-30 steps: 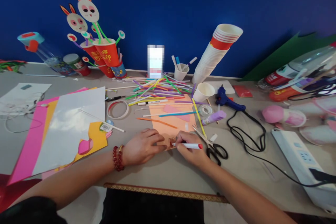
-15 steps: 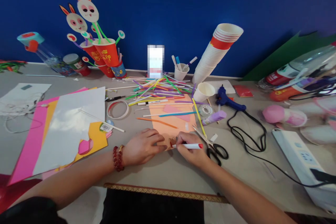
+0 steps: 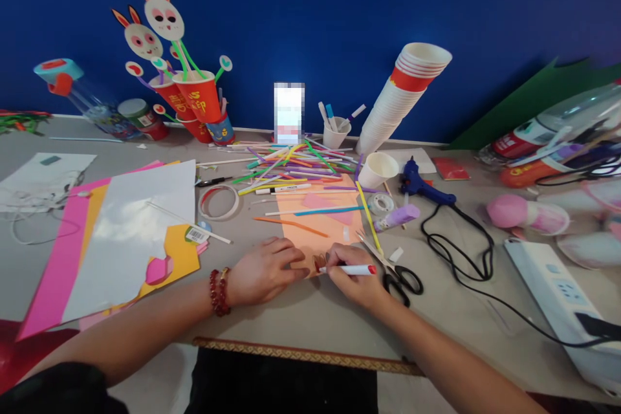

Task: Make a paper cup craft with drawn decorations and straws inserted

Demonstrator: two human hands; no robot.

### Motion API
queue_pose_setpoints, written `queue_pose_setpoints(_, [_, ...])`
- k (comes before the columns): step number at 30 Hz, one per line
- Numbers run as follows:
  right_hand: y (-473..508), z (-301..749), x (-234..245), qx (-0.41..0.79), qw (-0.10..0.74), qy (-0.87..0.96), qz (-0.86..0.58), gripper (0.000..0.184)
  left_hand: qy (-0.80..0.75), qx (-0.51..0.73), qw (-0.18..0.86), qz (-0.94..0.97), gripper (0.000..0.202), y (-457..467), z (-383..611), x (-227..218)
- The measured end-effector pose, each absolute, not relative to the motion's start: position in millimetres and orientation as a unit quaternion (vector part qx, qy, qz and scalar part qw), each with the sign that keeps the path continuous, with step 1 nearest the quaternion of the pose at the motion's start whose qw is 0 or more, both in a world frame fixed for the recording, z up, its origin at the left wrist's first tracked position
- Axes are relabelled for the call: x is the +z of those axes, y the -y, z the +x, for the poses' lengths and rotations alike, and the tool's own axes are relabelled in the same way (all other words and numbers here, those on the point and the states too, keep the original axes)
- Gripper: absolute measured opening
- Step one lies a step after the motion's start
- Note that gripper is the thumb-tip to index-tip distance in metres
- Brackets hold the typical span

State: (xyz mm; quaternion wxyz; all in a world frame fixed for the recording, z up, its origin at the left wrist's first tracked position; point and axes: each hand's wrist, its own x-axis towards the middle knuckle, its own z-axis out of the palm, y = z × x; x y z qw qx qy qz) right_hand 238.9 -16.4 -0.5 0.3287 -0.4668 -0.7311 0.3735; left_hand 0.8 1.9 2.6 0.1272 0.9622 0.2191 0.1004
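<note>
In my right hand point(image 3: 350, 270) is a white marker with a red end point(image 3: 361, 270), gripped between the fingers. Its tip meets the near edge of a sheet of orange paper point(image 3: 295, 229), at a small brownish-red drawn shape point(image 3: 318, 262). My left hand point(image 3: 266, 270) lies flat, fingers stretched out, with the fingertips on the same sheet beside the drawing. Scissors with black handles point(image 3: 402, 281) lie just right of my right hand. An orange pipe cleaner point(image 3: 291, 226) and a blue one point(image 3: 330, 210) lie across or near the paper.
Many coloured pipe cleaners point(image 3: 291, 165) are heaped behind the paper. Leftward are coloured sheets point(image 3: 130, 226) and a tape roll point(image 3: 219, 202). To the right are a blue glue gun point(image 3: 422, 184) with its cord, a power strip point(image 3: 557, 291), and a tall paper cup stack point(image 3: 398, 97).
The view has shifted very slightly. Both hands stay in nearly the same place, and the marker remains at the drawn shape.
</note>
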Motion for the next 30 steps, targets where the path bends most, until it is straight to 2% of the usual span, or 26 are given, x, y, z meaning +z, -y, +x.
queue_pose_setpoints(22, [16.4,238.7,-1.4,0.383,0.331,0.729,-0.461,0.02,-0.216,0.106,0.122,0.963,0.037,-1.8,0.8,2.4])
queue_pose_setpoints(28, [16.8,241.2,1.3,0.395,0.41,0.664,-0.484,0.018,-0.218,0.099,0.12,0.963,0.035,-1.7,1.2,2.4])
queue_pose_setpoints(30, [16.0,243.9,1.9,0.389,0.412,0.659,-0.494,0.018,-0.218,0.096,0.12,0.964,0.033,-1.7,1.3,2.3])
